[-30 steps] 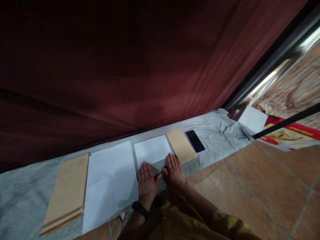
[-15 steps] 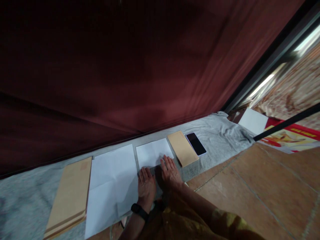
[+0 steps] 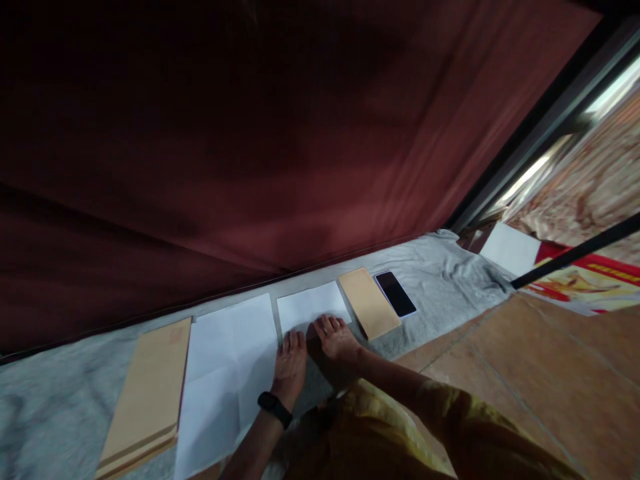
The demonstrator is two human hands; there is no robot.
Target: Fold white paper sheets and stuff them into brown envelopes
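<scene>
A folded white sheet of paper (image 3: 313, 303) lies on the grey cloth in front of me. My left hand (image 3: 291, 360), with a black band on its wrist, rests flat at the sheet's near left corner, fingers stretched out. At the near right edge of the same sheet, my right hand (image 3: 336, 339) presses down with its fingertips, fingers slightly bent and apart. Neither hand grips anything. Left of my hands is a larger unfolded white sheet (image 3: 227, 360) with crossing creases. A brown envelope (image 3: 369, 301) lies just right of the folded sheet.
Beside the envelope is a dark-screened phone (image 3: 395, 293). A stack of brown envelopes (image 3: 150, 387) lies at the far left. The grey cloth (image 3: 440, 273) runs along a dark red curtain (image 3: 300, 167). Tiled floor (image 3: 490, 360), a black bar (image 3: 575, 253) and a printed box (image 3: 585, 280) are at right.
My right hand has shifted slightly left, and its fingers are more bent than before. My left hand has moved a little upward along the sheet's edge. The view has shifted slightly.
</scene>
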